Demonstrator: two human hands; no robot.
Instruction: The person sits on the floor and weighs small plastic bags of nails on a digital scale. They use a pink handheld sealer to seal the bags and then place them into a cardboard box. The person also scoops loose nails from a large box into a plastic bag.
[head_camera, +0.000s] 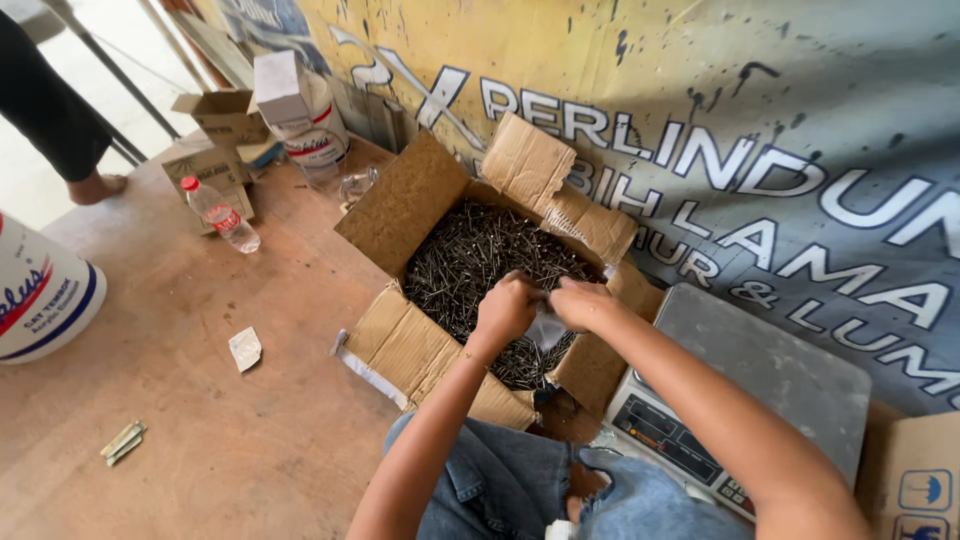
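the brown wooden floor bears a nail-filled carton, bottle, scale and paint pail.

Both forearms reach forward and converge, bare to the elbow; the left hand is curled into a loose fist, knuckles up; the right hand is closed beside it, fingertips pinched, nearly touching.

Your hands have open room above the nails; raised carton flaps hem every side. Digital scale crowds the right; bare floor lies open left.
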